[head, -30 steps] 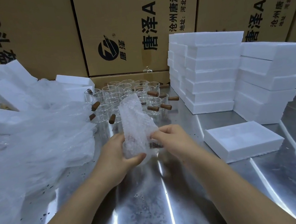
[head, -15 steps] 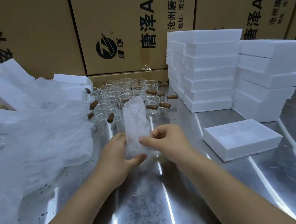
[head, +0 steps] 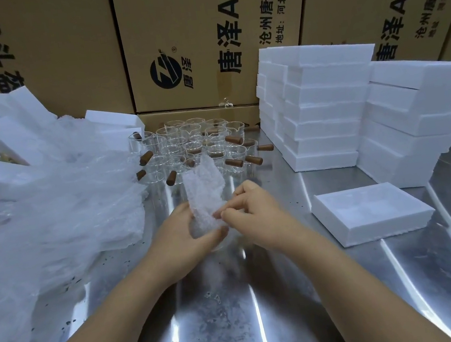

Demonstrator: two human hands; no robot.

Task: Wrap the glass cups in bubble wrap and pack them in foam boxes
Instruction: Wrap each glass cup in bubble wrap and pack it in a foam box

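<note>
Head view showed both hands meeting just in front of the cups (head: 194,143), over the steel worktop (head: 240,315). The left hand (head: 181,236) cradled the wrap (head: 205,191) from below, thumb curled across its lower edge. The right hand (head: 253,210) had its fingers bent, pinching the wrap's near side close to that thumb. The cup being wrapped could not be made out through the bubbles; it was judged to sit inside the bundle, between the two palms.

A second earlier the loose end of the wrap had stood tall and broad above the hands, with a brown handle showing by the right fingers. Half a second earlier it had narrowed to a column. At this moment the end was shorter and bent over, the handle was covered, and the right hand had closed in on the bundle. That suggested the roll round the cup was nearly finished, with only the top flap left to tuck down.

Right of the cups and nearer the person lay a shallow foam box (head: 370,210), apart from both hands, the likely place for the bundle. Beyond it, right of the cups, rose a foam stack (head: 318,116). Left of the cups lay a heap of plastic sheet (head: 49,214)
</note>
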